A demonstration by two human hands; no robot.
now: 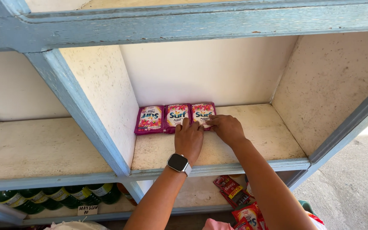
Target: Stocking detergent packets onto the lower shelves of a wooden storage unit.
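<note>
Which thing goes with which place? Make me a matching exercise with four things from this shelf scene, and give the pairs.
1 left hand
2 right hand
3 green bottles
4 red packets

A lower shelf, far left
B fingers on the middle pink sachet
C fingers on the right pink sachet
D lower shelf, under the right forearm

Pairs: 1-B, 2-C, 3-A, 4-D

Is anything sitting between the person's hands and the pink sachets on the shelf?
Nothing visible does. The left hand already rests its fingers on the middle sachet, and the right hand touches the right sachet. The left sachet lies untouched beside them, with bare shelf around.
</note>
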